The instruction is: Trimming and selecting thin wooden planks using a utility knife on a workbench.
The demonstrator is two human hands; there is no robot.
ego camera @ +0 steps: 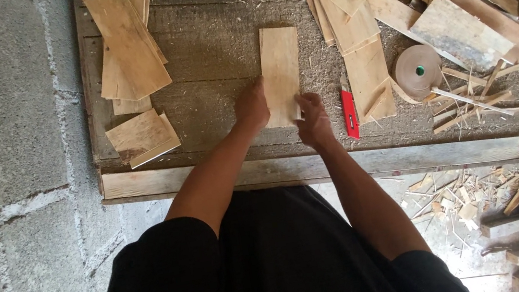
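2 bare arms reach out over the workbench (202, 44). Left hand (251, 107) pinches the near left edge of a pale wood slat (280, 73) lying flat mid-bench; right hand (313, 120) grips its near right corner, beside a red cutter (350, 113).

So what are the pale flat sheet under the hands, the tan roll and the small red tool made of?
The pale flat rectangular sheet looks like thin raw wood veneer: visible grain, matt, unfinished. The tan roll seems to be paper or veneer tape wound on a core; which one is unclear. The small red tool looks like a smooth plastic casing, probably a cutter.
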